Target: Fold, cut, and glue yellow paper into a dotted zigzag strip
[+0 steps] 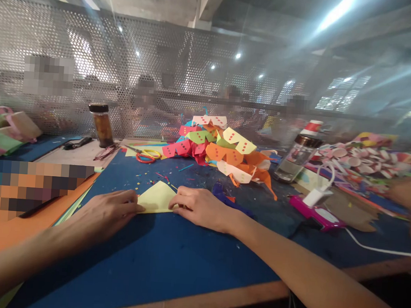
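A pale yellow paper triangle (156, 198), smooth and straight-edged, its peak pointing away from me, lies on the blue counter (148, 267) between my hands. My right hand (201, 207) has its grip closed on the right corner. My left hand (117, 205) touches the left corner with curled fingers; whether that grip pinches or presses, I cannot tell.

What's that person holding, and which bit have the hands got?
A pale yellow paper triangle: the left hand has its left corner, and the right hand has its right side.
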### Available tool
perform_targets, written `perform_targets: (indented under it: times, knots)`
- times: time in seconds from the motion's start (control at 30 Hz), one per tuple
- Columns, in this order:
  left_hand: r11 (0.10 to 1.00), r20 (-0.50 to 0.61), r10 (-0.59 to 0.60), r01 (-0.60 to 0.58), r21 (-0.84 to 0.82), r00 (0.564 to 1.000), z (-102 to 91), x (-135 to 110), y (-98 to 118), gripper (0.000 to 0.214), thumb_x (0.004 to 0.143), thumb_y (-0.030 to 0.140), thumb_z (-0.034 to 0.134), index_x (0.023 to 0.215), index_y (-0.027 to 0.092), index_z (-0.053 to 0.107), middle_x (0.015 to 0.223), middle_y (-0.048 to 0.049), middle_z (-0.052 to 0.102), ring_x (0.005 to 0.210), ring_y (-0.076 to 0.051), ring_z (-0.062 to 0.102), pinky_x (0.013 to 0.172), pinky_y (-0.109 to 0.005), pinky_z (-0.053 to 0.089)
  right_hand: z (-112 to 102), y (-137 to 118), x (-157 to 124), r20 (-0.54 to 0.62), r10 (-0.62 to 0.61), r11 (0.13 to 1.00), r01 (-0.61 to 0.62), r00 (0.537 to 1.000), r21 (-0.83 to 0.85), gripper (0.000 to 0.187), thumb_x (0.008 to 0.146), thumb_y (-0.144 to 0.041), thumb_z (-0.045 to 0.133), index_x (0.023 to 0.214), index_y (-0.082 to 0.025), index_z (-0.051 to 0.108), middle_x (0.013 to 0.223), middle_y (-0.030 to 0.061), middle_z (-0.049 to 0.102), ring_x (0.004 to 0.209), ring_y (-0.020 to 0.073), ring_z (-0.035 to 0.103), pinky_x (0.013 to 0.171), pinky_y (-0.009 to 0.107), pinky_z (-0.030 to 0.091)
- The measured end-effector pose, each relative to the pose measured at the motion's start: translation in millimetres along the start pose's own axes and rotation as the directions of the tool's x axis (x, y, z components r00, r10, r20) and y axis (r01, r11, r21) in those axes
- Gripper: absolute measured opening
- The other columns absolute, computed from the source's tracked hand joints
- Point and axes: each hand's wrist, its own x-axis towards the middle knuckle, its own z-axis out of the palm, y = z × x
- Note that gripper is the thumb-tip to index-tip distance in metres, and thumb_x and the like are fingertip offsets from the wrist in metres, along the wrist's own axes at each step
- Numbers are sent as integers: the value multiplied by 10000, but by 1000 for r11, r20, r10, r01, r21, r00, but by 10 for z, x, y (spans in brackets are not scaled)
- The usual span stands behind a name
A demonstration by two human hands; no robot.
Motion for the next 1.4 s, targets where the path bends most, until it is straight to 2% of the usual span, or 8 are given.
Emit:
perform_targets:
  times: [0.37,0.5,0.6,0.7,0.83,1.13,1.3,1.4]
  knots:
    - [997,38,19,-16,-78,999,-37,7,91,277,981,117,385,1036,181,649,877,-40,623,784,-157,627,677,-270,485,9,-33,3,-8,-29,999,30,1000,22,135,950,-196,546,1002,-185,670,1010,54,631,880,157,603,761,288,455]
    - [998,7,23,-23,-63,1000,-44,23,118,287,966,91,373,981,170,649,861,-40,621,753,-156,629,657,-272,482,24,-23,10,-6,-45,999,45,999,31,110,959,-220,560,975,-188,663,978,43,633,869,155,598,759,286,454]
    - [998,-9,51,-51,-41,999,-33,15,112,289,969,100,388,1084,181,640,906,-47,642,789,-163,645,671,-272,494,33,-15,13,-9,-51,998,51,999,35,113,966,-222,551,970,-195,660,970,39,635,865,157,597,755,288,455]
    - [998,30,50,-49,-25,998,-14,-4,98,345,979,118,381,1208,242,607,892,-30,630,748,-161,633,641,-272,490,35,-14,10,-14,-55,998,55,998,38,128,973,-222,536,990,-200,660,977,40,638,872,160,598,758,291,455]
    - [999,60,25,-24,-29,998,-2,-11,99,362,978,117,360,1179,270,620,880,-24,606,722,-155,615,619,-269,475,38,-13,9,-11,-68,997,68,998,41,161,984,-215,515,1046,-202,664,996,48,634,900,167,602,777,295,460]
    - [995,47,35,-31,-95,998,7,1,126,328,971,87,351,1125,204,616,957,-56,614,844,-173,611,722,-291,510,76,-10,15,-20,-79,995,80,997,51,164,971,-197,517,1017,-194,674,1003,53,632,910,170,602,798,303,467]
    - [998,79,18,-12,-69,997,14,-5,128,409,959,74,347,1247,253,575,992,-55,605,837,-182,612,708,-307,527,65,-19,14,-21,-70,995,71,997,65,237,968,-179,508,1126,-203,683,1043,64,644,939,173,606,810,303,466]
    - [998,100,16,-10,-61,995,-16,8,154,422,954,70,341,1240,263,585,972,-52,599,814,-190,609,682,-318,531,51,-24,13,-2,-67,995,66,998,79,245,972,-182,509,1119,-220,701,1046,58,640,929,168,612,806,296,471]
